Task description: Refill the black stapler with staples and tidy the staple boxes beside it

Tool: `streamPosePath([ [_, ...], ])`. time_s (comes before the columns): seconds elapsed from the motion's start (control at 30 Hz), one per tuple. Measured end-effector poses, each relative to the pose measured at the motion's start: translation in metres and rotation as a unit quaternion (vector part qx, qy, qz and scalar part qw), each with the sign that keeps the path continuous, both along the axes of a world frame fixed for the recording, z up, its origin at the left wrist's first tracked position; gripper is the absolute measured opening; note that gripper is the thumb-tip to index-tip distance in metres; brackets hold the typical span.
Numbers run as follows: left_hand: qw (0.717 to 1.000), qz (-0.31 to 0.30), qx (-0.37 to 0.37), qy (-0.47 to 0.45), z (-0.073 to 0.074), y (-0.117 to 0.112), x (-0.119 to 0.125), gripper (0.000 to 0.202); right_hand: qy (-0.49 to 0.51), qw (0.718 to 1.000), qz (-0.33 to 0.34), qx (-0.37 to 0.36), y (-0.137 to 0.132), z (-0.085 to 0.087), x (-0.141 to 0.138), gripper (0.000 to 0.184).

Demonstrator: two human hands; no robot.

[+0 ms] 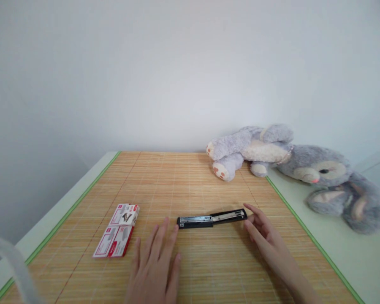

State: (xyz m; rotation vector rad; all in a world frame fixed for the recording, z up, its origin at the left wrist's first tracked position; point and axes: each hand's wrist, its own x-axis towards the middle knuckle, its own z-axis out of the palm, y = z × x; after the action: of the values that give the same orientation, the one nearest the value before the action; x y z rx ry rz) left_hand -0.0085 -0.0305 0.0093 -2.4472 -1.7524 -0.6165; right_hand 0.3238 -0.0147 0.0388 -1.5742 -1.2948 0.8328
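A black stapler (212, 218) lies unfolded on the bamboo mat, its metal staple channel facing up. My left hand (155, 261) rests flat on the mat with fingers spread, its fingertips close to the stapler's left end. At the stapler's right end is my right hand (262, 232), thumb and fingers apart around the tip; whether they touch it I cannot tell. Left of my left hand lie small red-and-white staple boxes (117, 232), one of them with a stapler picture on it.
A bamboo mat (164, 181) with green edging covers most of the table (345, 228). A grey plush rabbit (272, 152) lies across the back right corner. Behind stands a white wall (164, 76). A blurred pale curved object (9, 261) crosses the lower left.
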Motion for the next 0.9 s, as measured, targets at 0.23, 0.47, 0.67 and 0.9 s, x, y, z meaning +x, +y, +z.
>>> streamPosePath([
  [0.23, 0.979, 0.2, 0.028, 0.011, 0.014, -0.002, -0.074, 0.051, -0.022, 0.998, -0.066, -0.01, -0.045, -0.008, -0.031, 0.043],
  [0.47, 1.0, 0.016, -0.005, 0.011, -0.006, -0.013, -0.073, 0.055, 0.029, 0.994, 0.066, -0.076, -0.041, -0.006, -0.083, 0.043],
  [0.67, 0.972, -0.123, -0.152, -0.131, -0.002, -0.002, -0.019, 0.06, 0.206, 0.932, 0.173, -0.242, -0.029, -0.003, -0.1, 0.065],
  [0.9, 0.917, -0.204, -0.278, -0.199, 0.021, 0.015, 0.031, 0.071, 0.204, 0.913, 0.198, -0.292, -0.029, -0.003, -0.08, 0.068],
])
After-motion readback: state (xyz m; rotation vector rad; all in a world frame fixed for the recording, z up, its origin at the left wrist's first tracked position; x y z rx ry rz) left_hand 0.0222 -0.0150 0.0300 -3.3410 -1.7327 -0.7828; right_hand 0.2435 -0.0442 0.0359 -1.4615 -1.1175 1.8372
